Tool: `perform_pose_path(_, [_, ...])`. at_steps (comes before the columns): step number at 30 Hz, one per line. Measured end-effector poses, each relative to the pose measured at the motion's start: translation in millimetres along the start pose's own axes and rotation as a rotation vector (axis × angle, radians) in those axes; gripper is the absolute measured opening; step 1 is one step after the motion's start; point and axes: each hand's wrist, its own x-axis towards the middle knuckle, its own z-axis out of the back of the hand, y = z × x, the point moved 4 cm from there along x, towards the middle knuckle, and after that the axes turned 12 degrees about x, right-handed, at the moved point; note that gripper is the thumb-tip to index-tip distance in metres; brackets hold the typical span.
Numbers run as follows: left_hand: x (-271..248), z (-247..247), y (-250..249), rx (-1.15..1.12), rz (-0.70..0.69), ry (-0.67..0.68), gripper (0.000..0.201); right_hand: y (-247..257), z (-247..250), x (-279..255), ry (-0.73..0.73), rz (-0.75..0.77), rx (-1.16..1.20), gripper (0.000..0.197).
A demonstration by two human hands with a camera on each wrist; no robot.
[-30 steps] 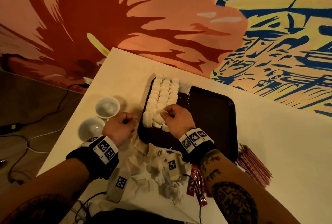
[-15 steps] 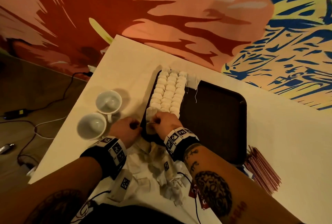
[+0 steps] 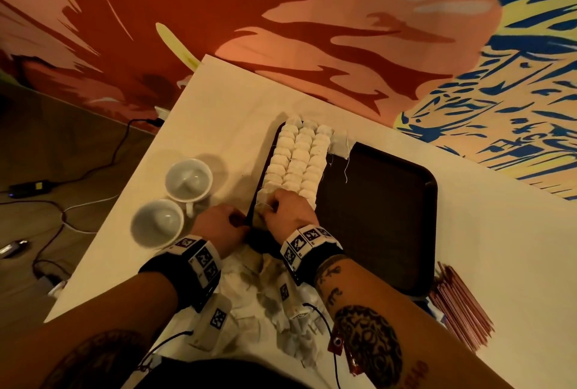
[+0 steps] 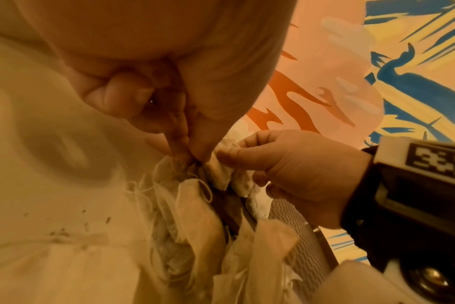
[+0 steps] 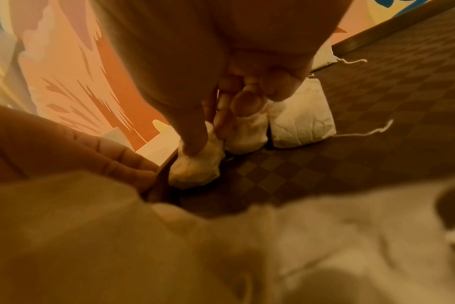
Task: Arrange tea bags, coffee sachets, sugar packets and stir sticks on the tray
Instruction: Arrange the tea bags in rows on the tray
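A dark brown tray (image 3: pixel 379 220) lies on the white table. Three neat rows of white tea bags (image 3: pixel 296 157) fill its left side. My right hand (image 3: pixel 271 204) pinches a tea bag (image 5: pixel 198 164) between thumb and forefinger at the near end of the left row, low over the tray floor (image 5: pixel 325 164). My left hand (image 3: pixel 234 220) is curled at the tray's near left corner, thumb and finger pinched on what looks like the rim (image 5: pixel 162 176). A heap of loose tea bags (image 3: pixel 281 310) lies between my forearms. Red stir sticks (image 3: pixel 462 304) lie right of the tray.
Two white cups (image 3: pixel 189 179) (image 3: pixel 156 223) stand left of the tray, close to my left hand. One flat tea bag (image 3: pixel 340 145) with a loose string lies at the tray's far edge. The table's left edge drops to a floor with cables (image 3: pixel 62 210). A painted wall stands behind.
My right hand has shifted left along the near end of the rows, carrying its tea bag to the end of the left row. The left hand has stayed at the tray corner.
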Motion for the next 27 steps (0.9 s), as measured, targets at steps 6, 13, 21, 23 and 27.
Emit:
perform_pose_path(6, [2.4, -3.6, 6.1, -0.035, 0.014, -0.003, 0.024, 1.7, 0.1, 2.4, -0.006, -0.004, -0.082, 0.012])
perform_pose_path(13, [-0.6, -0.2, 4.1, 0.008, -0.032, -0.012, 0.025, -1.8, 10.4, 0.2, -0.048, -0.044, -0.004, 0.020])
perform_pose_path(21, [-36.1, -3.6, 11.2, 0.103, -0.180, 0.015, 0.043, -24.3, 25.1, -34.4, -0.180, -0.018, 0.136, 0.011])
perform_pose_path(23, [-52.0, -9.3, 14.4, 0.227, -0.221, 0.059, 0.068, -36.5, 22.2, -47.4, -0.160, -0.021, 0.108, 0.009])
perform_pose_path(27, [-74.9, -33.5, 30.1, 0.396, -0.255, 0.206, 0.131, -61.4, 6.7, -67.9, -0.109, -0.060, 0.046, 0.016])
